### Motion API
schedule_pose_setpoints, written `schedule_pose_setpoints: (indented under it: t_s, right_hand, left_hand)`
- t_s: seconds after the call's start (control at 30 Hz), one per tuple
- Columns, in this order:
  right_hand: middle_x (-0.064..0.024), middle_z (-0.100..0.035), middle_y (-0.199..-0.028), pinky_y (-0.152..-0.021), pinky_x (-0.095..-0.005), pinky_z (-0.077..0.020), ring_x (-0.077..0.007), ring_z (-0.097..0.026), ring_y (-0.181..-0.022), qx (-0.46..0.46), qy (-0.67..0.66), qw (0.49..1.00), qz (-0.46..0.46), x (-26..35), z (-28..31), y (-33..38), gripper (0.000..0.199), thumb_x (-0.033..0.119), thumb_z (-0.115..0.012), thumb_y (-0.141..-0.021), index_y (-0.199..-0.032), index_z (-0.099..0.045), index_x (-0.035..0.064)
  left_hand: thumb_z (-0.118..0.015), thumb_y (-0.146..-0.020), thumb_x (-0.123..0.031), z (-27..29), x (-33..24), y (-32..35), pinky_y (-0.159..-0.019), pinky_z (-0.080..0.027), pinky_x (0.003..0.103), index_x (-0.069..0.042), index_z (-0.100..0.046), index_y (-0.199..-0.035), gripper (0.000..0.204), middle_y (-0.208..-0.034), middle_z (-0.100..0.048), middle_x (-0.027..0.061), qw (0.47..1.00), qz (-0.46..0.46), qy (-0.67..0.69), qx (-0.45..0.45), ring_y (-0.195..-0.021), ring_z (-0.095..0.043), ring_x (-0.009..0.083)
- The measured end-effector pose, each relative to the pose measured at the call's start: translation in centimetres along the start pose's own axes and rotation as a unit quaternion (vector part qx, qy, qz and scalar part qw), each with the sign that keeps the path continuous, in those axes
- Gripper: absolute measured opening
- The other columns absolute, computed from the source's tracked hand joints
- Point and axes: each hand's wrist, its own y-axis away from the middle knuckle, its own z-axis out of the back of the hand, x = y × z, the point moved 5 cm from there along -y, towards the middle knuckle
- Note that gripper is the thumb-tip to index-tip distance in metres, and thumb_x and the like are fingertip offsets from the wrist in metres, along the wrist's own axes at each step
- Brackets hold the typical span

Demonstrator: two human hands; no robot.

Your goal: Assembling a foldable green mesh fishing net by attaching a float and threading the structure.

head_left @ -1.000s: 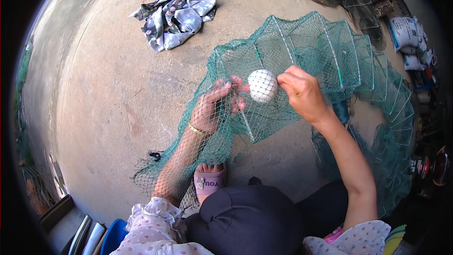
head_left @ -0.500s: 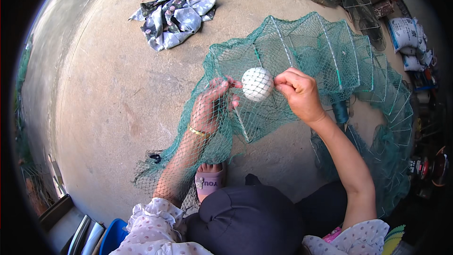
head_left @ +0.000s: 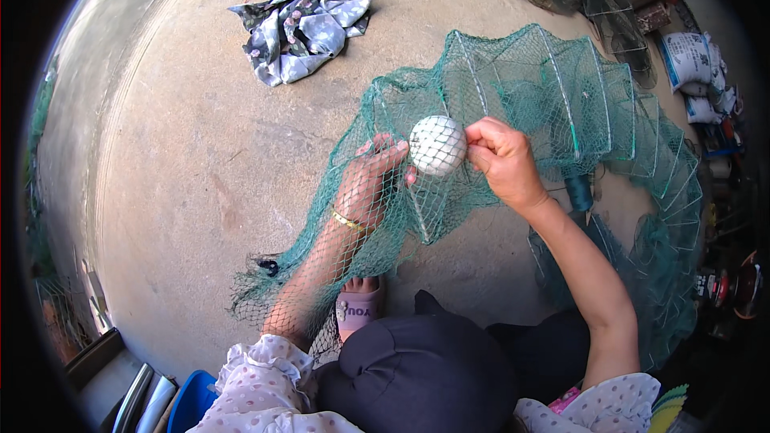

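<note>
We sit low over a concrete floor [head_left: 184, 168], and the largest thing before us is a green net trap [head_left: 553, 104] with wire hoops, stretched from our lap up and away to the right. Its loose mesh drapes over our left forearm, which reaches up from the lower edge under the netting, wrist bent slightly inward, a gold bangle [head_left: 350, 221] at the wrist. Our right forearm comes in bare from the lower right, elbow bent, rising to the middle of the view. A crumpled patterned cloth [head_left: 303, 22] lies well apart on the floor at the top. Our left hand [head_left: 367, 180] is inside the mesh, fingers curled, their tips touching the white float [head_left: 437, 145]. Our right hand [head_left: 504, 160] pinches the float's right side between thumb and fingers. The float, wrapped in netting, sits between both hands. A pink sandal [head_left: 358, 313] shows below the net.
</note>
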Motion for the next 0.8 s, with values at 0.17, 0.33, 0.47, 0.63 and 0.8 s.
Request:
schedule_pose_setpoints:
  t_s: [0.17,0.33,0.47,0.63,0.8]
  right_hand:
    - [-0.0059,-0.058,-0.074,-0.054,-0.0244,-0.0468,-0.0118,-0.057,-0.062,0.017,-0.128,0.989,-0.071,-1.3,-0.3,0.2,0.013,-0.009,-0.053,-0.077,-0.088,-0.053,-0.0020]
    - [-0.0086,-0.061,-0.075,-0.054,-0.0258,-0.0496,-0.0145,-0.061,-0.067,0.015,-0.118,0.992,-0.032,-0.2,0.0,0.0,0.022,-0.011,-0.047,-0.077,-0.097,-0.045,-0.0008]
    - [-0.0117,-0.064,-0.080,-0.062,-0.0292,-0.0499,-0.0174,-0.062,-0.073,0.064,-0.126,0.987,-0.072,-0.5,0.6,0.0,0.026,-0.008,-0.047,-0.078,-0.103,-0.043,-0.0015]
    - [-0.0141,-0.065,-0.082,-0.069,-0.0308,-0.0481,-0.0193,-0.062,-0.074,0.115,-0.088,0.989,-0.016,0.2,0.8,-0.3,0.037,-0.006,-0.047,-0.078,-0.114,-0.041,-0.0029]
    - [-0.0165,-0.065,-0.082,-0.072,-0.0326,-0.0474,-0.0243,-0.063,-0.079,0.099,-0.033,0.990,-0.096,2.1,2.5,-0.2,0.037,-0.004,-0.047,-0.077,-0.114,-0.044,-0.0047]
  left_hand:
    - [-0.066,-0.083,-0.018,-2.6,-3.6,0.3,-0.095,-0.041,0.040,0.000,-0.055,-0.117,0.041,-0.115,-0.060,0.0073,0.924,0.202,0.319,-0.069,-0.105,-0.054,0.0202]
    - [-0.063,-0.084,-0.034,-3.4,-6.7,0.5,-0.065,-0.048,0.025,-0.001,-0.047,-0.123,0.053,-0.107,-0.060,0.0086,0.939,0.174,0.296,0.009,-0.081,-0.063,0.0157]
    - [-0.059,-0.085,-0.037,-4.0,-4.8,-0.6,-0.070,-0.048,0.030,-0.001,-0.039,-0.132,0.063,-0.107,-0.060,0.0105,0.941,0.155,0.279,0.114,-0.083,-0.063,0.0197]
    - [-0.056,-0.083,-0.043,-5.6,-4.5,-1.7,-0.069,-0.049,0.030,-0.001,-0.040,-0.132,0.066,-0.107,-0.061,0.0137,0.922,0.111,0.335,0.161,-0.080,-0.066,0.0254]
    - [-0.055,-0.082,-0.045,-6.8,-5.2,-2.5,-0.068,-0.050,0.029,0.000,-0.046,-0.127,0.064,-0.106,-0.063,0.0142,0.927,0.100,0.330,0.145,-0.086,-0.066,0.0253]
